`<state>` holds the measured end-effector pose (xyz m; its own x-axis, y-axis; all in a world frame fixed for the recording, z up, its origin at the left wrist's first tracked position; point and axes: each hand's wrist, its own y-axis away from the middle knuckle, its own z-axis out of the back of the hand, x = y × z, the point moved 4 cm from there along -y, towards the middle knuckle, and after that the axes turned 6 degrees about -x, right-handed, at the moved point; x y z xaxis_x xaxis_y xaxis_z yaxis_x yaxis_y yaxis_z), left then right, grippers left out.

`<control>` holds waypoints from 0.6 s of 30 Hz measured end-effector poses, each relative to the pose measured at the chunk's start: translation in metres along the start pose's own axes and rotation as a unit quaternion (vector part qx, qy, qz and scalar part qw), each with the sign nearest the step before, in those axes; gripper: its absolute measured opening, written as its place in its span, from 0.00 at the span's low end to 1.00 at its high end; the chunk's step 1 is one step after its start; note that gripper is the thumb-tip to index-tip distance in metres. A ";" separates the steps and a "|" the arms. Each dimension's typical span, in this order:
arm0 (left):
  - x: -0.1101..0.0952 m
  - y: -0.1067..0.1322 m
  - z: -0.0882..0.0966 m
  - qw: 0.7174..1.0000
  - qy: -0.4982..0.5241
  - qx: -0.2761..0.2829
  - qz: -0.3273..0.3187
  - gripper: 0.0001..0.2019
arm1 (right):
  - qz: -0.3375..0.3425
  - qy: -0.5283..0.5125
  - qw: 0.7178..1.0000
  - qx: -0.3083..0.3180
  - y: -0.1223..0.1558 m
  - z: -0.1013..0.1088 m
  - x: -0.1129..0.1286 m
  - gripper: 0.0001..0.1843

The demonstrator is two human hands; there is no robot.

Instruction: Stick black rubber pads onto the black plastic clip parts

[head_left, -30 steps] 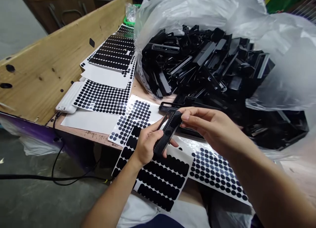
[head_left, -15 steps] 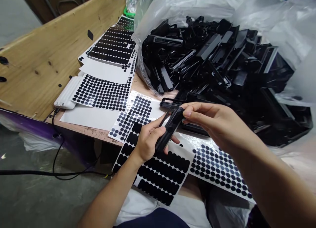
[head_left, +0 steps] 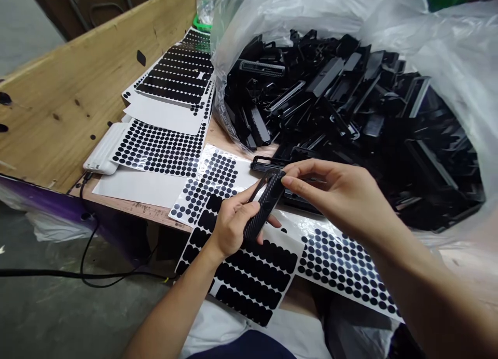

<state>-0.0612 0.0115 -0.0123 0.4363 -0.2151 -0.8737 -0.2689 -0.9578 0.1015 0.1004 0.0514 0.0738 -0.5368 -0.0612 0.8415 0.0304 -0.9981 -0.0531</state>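
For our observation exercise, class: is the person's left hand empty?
No, the left hand holds a black part between its thumb and fingers.

Over my bench's [head_left: 218,135] near edge, a part [head_left: 261,213] sits between my left hand [head_left: 235,221], round its near end, and my right hand [head_left: 330,185], fingertips at its far end. Below it, a sticker sheet [head_left: 254,276] juts past the edge. A dot sheet [head_left: 346,265] shows to that one's left and right; it probably runs beneath as one piece, though I can't see the middle. A board [head_left: 97,73] stands along the left edge. Near its foot, by the near left corner, lies a box [head_left: 103,154]; beside it, overlapping sheets [head_left: 155,147] run back along the board towards a basket [head_left: 201,26] by the far left corner. A bag [head_left: 311,9] fills the right side, open towards me, a heap of pieces [head_left: 322,99] inside.
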 end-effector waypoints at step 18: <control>-0.001 -0.001 -0.001 1.000 -0.009 -0.001 -0.011 0.33 | 0.144 0.120 0.981 -0.058 0.010 -0.003 0.004 0.08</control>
<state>-0.0604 0.0122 -0.0112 0.4270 -0.1900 -0.8841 -0.2578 -0.9627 0.0824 0.0959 0.0412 0.0754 -0.7033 -0.3243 0.6326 0.1218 -0.9317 -0.3423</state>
